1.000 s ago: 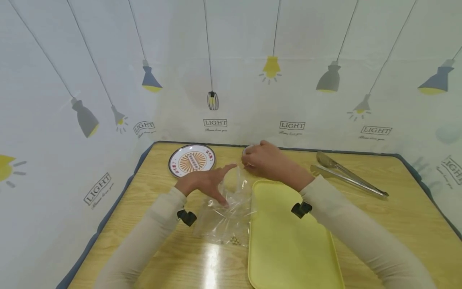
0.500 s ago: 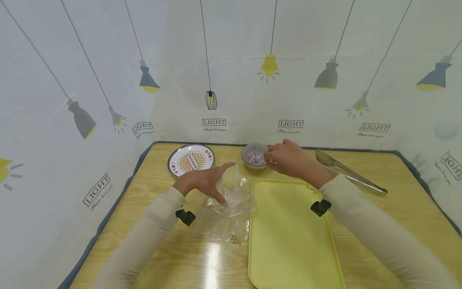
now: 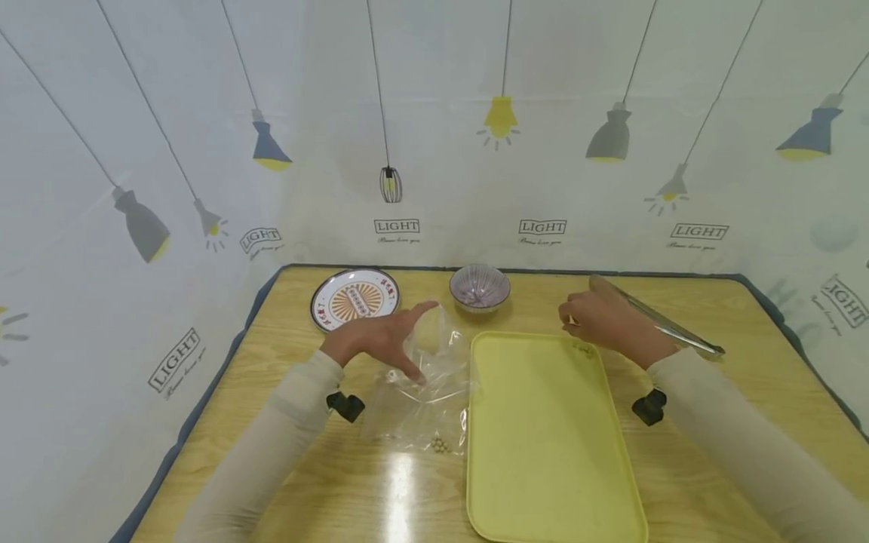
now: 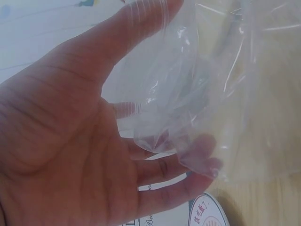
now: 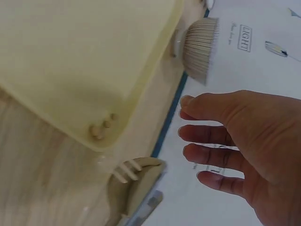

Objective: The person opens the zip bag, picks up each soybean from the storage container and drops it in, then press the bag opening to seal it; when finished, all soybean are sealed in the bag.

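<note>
My left hand [image 3: 376,341] stretches the mouth of a clear zip bag [image 3: 421,415], thumb and fingers spread apart; in the left wrist view the plastic [image 4: 225,89] covers the thumb and fingertips. Several small pale round balls [image 3: 440,445] lie at the bag's bottom. Over the table beyond the yellow tray's far right corner, my right hand [image 3: 607,318] hovers with loosely bent fingers, thumb tip close to the index finger. Nothing shows between them. A few similar balls [image 5: 96,131] sit in that tray corner. The striped bowl [image 3: 479,288] stands left of the right hand, apart from it.
The yellow tray [image 3: 550,445] lies right of the bag. Metal tongs [image 3: 672,328] rest behind the right hand, partly hidden by it. A white patterned plate [image 3: 356,300] is at the back left. A printed curtain wall [image 3: 468,181] bounds the table's far edge.
My right hand has moved right, from over the striped bowl to beyond the tray's far right corner, uncovering the bowl. The left hand stays spread at the bag's mouth.
</note>
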### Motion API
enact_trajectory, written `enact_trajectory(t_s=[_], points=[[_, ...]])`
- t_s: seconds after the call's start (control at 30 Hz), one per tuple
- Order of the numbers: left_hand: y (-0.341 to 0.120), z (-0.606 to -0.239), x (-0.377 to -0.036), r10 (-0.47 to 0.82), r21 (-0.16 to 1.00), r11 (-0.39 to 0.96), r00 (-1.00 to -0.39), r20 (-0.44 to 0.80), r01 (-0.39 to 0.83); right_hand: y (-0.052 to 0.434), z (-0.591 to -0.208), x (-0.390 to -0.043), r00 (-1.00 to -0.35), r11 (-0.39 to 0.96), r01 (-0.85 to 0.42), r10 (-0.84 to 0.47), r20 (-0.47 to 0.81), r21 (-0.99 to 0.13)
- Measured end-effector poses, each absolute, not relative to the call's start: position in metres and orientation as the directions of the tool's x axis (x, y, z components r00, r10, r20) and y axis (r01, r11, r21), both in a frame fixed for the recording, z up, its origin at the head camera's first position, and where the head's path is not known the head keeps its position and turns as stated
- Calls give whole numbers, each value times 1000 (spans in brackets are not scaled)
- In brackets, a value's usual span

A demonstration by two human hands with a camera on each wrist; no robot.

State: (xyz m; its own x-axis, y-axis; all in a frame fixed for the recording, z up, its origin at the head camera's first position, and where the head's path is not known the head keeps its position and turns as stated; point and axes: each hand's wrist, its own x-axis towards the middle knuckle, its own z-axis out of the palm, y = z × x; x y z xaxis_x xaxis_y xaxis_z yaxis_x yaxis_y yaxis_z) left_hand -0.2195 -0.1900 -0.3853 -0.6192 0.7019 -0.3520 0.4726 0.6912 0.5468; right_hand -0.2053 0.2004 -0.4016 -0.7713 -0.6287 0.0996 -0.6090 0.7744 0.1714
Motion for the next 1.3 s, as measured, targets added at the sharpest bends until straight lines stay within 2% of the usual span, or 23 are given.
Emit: enact_trajectory(t_s=[0.3,0.67,1.3], points=[[-191,-388,-219,700,558,689,-622,-350,462,219,-433,-199,-825,823,-553,-562,49,126],[-192,-385,-219,707,558,682,-620,-340,472,221,-447,-199,-760,782,-611,-623,185,125],[-195,-389,-219,708,558,680,-627,-327,477,220,-446,-196,-759,786,-604,-617,208,129]])
